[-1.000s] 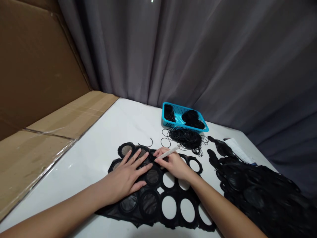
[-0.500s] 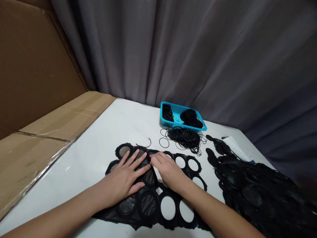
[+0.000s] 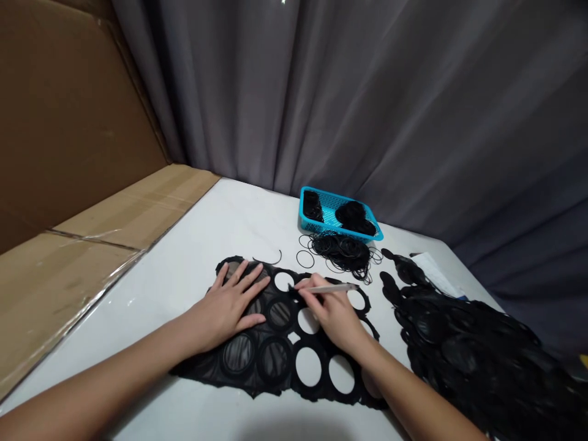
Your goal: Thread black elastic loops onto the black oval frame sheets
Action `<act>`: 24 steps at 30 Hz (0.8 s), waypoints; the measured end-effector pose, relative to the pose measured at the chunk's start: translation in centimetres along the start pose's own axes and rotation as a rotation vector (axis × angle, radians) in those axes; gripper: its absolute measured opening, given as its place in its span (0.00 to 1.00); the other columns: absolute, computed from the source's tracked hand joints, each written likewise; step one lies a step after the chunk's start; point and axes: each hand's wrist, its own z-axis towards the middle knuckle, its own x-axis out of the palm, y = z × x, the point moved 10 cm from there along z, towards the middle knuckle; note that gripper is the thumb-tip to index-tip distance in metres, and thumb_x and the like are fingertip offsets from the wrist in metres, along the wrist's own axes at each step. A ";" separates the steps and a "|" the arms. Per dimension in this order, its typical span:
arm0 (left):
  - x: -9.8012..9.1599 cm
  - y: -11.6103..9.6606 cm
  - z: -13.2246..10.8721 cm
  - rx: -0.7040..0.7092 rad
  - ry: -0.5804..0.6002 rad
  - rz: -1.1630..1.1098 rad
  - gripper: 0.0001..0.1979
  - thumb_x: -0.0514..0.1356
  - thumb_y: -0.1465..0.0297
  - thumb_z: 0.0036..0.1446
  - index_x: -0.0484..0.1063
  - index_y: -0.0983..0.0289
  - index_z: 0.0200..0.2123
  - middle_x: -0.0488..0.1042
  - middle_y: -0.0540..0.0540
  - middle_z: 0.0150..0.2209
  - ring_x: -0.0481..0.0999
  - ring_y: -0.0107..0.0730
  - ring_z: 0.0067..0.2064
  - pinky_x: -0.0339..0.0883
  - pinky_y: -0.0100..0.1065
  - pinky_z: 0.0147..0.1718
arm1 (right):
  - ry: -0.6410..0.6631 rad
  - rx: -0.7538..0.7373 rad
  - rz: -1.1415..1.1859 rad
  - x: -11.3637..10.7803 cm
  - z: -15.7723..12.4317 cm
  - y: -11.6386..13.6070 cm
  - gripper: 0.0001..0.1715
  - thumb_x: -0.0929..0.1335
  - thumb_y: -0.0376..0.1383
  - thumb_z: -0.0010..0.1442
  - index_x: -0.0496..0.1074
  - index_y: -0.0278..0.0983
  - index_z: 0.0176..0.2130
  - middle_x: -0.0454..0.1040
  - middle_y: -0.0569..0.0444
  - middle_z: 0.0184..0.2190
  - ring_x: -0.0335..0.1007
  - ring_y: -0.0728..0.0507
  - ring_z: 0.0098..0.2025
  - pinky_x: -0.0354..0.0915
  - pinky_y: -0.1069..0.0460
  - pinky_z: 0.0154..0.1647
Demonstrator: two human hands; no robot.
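The table [image 3: 184,269] bears black sheeting [image 3: 256,350] beneath the spread left hand [image 3: 226,313] and right hand [image 3: 337,315] gripping a tool [image 3: 339,288].

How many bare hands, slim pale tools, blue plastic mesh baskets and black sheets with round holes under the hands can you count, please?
Bare hands (left hand, right hand): 2
Slim pale tool: 1
Blue plastic mesh basket: 1
Black sheet with round holes, under the hands: 1
Total: 5

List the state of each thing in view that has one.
Black sheet: flat, some circles open, others filled
Left hand: open, fingers spread
Right hand: closed around pale tool
Blue basket: upright, partly filled
Black rings: mostly heaped
Curtain: hanging in folds
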 end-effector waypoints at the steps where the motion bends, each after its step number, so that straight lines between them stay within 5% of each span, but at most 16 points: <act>1: -0.4 -0.3 -0.2 0.008 -0.017 0.008 0.36 0.49 0.46 0.68 0.57 0.62 0.70 0.52 0.64 0.71 0.48 0.60 0.72 0.44 0.67 0.65 | 0.040 -0.022 0.015 1.2 -0.5 0.7 0.08 0.63 0.37 0.69 0.70 0.42 0.38 0.77 0.52 0.38 0.74 0.41 0.43 0.66 0.48 0.46; 7: -1.0 -4.4 -3.4 0.180 0.004 -0.069 0.25 0.54 0.55 0.70 0.65 0.60 0.65 0.53 0.61 0.72 0.52 0.47 0.72 0.50 0.50 0.69 | 0.156 -0.022 0.066 4.1 -1.4 1.5 0.08 0.65 0.32 0.66 0.66 0.40 0.33 0.74 0.53 0.39 0.71 0.44 0.43 0.64 0.49 0.46; 14: 0.9 -4.9 -5.1 0.204 0.082 -0.085 0.28 0.55 0.56 0.70 0.56 0.50 0.70 0.43 0.58 0.74 0.46 0.54 0.73 0.46 0.59 0.68 | 0.195 0.014 0.132 4.5 -1.2 1.2 0.14 0.67 0.31 0.64 0.61 0.39 0.28 0.71 0.53 0.41 0.69 0.45 0.42 0.62 0.49 0.46; 24: 0.3 -5.1 -5.1 0.218 0.027 -0.071 0.29 0.57 0.58 0.69 0.55 0.51 0.70 0.42 0.57 0.74 0.47 0.55 0.73 0.46 0.57 0.68 | 0.167 -0.134 -0.052 5.3 -2.4 2.7 0.09 0.65 0.30 0.67 0.64 0.39 0.33 0.72 0.50 0.44 0.69 0.42 0.46 0.65 0.47 0.49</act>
